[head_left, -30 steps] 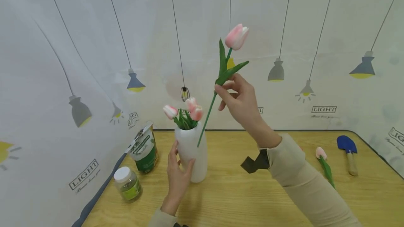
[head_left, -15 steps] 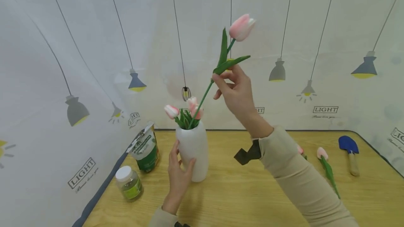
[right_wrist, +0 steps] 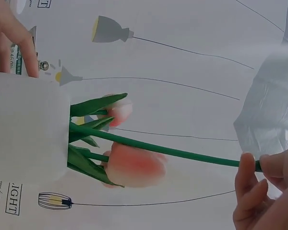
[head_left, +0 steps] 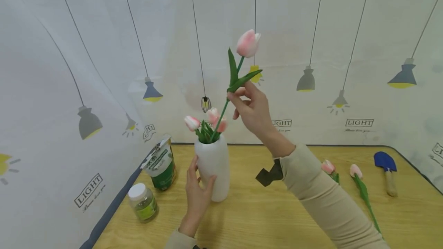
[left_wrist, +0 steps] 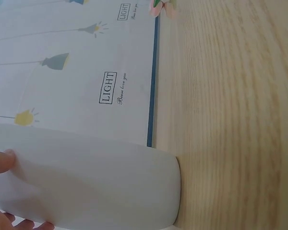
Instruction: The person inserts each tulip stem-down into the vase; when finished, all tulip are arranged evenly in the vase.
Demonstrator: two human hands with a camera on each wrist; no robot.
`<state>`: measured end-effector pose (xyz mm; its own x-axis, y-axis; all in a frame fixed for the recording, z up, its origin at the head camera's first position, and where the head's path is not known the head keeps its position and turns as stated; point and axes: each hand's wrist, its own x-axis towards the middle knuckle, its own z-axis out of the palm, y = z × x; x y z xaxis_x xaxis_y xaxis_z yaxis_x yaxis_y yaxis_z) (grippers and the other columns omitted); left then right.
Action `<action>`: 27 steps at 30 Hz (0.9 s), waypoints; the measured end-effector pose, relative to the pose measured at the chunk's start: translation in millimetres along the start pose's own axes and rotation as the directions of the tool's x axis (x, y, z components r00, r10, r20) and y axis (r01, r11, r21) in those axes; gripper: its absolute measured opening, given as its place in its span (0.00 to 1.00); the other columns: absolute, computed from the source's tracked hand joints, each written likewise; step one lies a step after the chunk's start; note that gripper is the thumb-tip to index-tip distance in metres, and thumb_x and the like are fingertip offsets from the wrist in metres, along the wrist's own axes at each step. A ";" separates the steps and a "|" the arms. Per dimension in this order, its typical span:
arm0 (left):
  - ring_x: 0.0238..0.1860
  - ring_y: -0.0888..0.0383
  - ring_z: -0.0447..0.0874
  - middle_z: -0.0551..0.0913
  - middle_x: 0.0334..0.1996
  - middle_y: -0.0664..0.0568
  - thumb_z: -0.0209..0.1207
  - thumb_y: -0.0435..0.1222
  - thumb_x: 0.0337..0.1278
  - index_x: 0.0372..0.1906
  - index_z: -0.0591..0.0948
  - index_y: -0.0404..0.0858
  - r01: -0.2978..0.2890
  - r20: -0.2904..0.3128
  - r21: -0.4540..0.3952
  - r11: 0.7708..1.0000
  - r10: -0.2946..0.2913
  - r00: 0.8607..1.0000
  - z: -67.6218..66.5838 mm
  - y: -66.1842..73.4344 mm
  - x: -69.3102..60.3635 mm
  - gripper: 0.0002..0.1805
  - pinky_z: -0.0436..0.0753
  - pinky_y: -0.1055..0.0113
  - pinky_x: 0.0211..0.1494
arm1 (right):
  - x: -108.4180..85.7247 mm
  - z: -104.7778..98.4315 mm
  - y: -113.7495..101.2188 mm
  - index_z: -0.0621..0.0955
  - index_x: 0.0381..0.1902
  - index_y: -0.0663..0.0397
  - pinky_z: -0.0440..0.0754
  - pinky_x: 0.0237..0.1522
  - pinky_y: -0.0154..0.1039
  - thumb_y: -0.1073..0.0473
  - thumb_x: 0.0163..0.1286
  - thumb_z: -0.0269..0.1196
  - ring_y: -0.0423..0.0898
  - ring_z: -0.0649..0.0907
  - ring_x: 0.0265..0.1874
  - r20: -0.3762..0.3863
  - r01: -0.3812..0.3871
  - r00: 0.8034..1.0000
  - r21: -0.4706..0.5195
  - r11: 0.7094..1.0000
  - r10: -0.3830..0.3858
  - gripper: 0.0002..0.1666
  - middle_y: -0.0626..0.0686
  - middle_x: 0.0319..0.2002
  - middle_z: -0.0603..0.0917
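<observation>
A white vase (head_left: 215,168) stands upright on the table with several pink-and-white tulips (head_left: 192,123) in its mouth. My left hand (head_left: 198,199) grips the vase low on its left side, thumb across the front; the left wrist view shows fingertips on the vase wall (left_wrist: 96,182). Above it, my right hand (head_left: 252,110) pinches a tulip (head_left: 247,44) just under its leaves. That tulip leans to the right, and its green stem (right_wrist: 182,152) runs down into the vase mouth in the right wrist view. The stem's lower end is hidden inside.
Left of the vase stand a green-and-white pouch (head_left: 162,166) and a jar with a white lid (head_left: 143,203). On the right lie two loose tulips, one pale (head_left: 361,187) and one partly behind my sleeve (head_left: 328,167), and a blue toy shovel (head_left: 385,162). A printed cloth hangs behind.
The right hand has moved left with its tulip, and the stem end has gone from in front of the vase into its mouth. My left hand keeps its hold on the vase.
</observation>
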<state>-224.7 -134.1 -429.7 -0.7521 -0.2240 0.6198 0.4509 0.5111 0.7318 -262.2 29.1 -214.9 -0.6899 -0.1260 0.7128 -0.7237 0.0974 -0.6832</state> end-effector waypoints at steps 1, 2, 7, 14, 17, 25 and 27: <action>0.59 0.40 0.65 0.62 0.61 0.40 0.62 0.34 0.48 0.66 0.54 0.47 0.004 0.001 -0.001 1.000 -0.004 1.000 -0.1 0.0 -0.1 0.41 0.77 0.45 0.46 | 0.3 0.2 -0.7 0.73 0.45 0.55 0.70 0.13 0.34 0.61 0.64 0.55 0.44 0.74 0.08 -0.003 -0.006 1.000 -0.005 1.000 0.006 0.11 0.59 0.34 0.79; 0.59 0.40 0.65 0.62 0.61 0.40 0.62 0.34 0.48 0.66 0.54 0.48 0.007 0.004 -0.001 1.000 -0.007 1.000 -0.2 0.0 -0.2 0.41 0.77 0.45 0.47 | 0.6 0.6 -0.9 0.73 0.45 0.54 0.70 0.13 0.33 0.61 0.64 0.55 0.45 0.74 0.08 -0.004 -0.014 1.000 -0.009 1.000 0.014 0.11 0.59 0.34 0.78; 0.59 0.41 0.65 0.62 0.61 0.41 0.61 0.35 0.48 0.66 0.53 0.49 0.015 0.013 -0.001 1.000 -0.015 1.000 -0.4 -1.1 -0.6 0.41 0.77 0.45 0.47 | -2.0 8.3 4.1 0.74 0.47 0.51 0.73 0.15 0.34 0.60 0.64 0.55 0.51 0.76 0.11 0.103 -0.069 0.992 -0.070 0.995 0.076 0.12 0.58 0.35 0.79; 0.59 0.41 0.65 0.62 0.61 0.41 0.61 0.35 0.48 0.66 0.53 0.49 0.030 0.002 0.011 0.999 -0.030 1.000 -1.8 1.1 -1.4 0.41 0.76 0.44 0.47 | -22.8 27.6 23.4 0.78 0.43 0.55 0.77 0.24 0.33 0.54 0.61 0.58 0.48 0.79 0.25 0.313 -0.067 0.930 -0.375 0.924 0.194 0.14 0.56 0.42 0.76; 0.60 0.41 0.65 0.62 0.61 0.41 0.61 0.35 0.48 0.66 0.53 0.49 0.039 0.007 0.004 0.999 -0.039 0.999 -1.9 2.1 -1.5 0.40 0.76 0.45 0.48 | -32.1 33.1 30.6 0.81 0.41 0.58 0.76 0.26 0.32 0.53 0.58 0.61 0.45 0.77 0.27 0.284 0.011 0.945 -0.519 0.855 0.160 0.16 0.58 0.47 0.71; 0.60 0.42 0.64 0.61 0.62 0.42 0.60 0.36 0.49 0.66 0.52 0.50 0.050 0.013 0.019 0.999 -0.050 0.999 -2.1 1.6 -1.2 0.40 0.76 0.45 0.48 | -42.8 43.8 43.9 0.80 0.33 0.52 0.76 0.28 0.33 0.54 0.54 0.65 0.48 0.77 0.31 0.183 0.010 0.977 -0.542 0.840 0.106 0.10 0.57 0.52 0.67; 0.60 0.41 0.63 0.61 0.62 0.41 0.60 0.36 0.50 0.66 0.53 0.49 0.053 0.016 0.015 0.998 -0.053 0.998 -2.1 1.7 -1.1 0.40 0.76 0.45 0.49 | -43.6 44.3 46.3 0.80 0.29 0.51 0.76 0.28 0.33 0.55 0.54 0.65 0.49 0.77 0.29 0.155 0.004 0.984 -0.509 0.861 0.087 0.08 0.57 0.50 0.68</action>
<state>-222.1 -134.7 -428.5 -0.7828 -0.2371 0.5753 0.4032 0.5109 0.7592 -264.9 -4.7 -284.6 -0.7393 -0.2690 0.6173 -0.6343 0.5861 -0.5042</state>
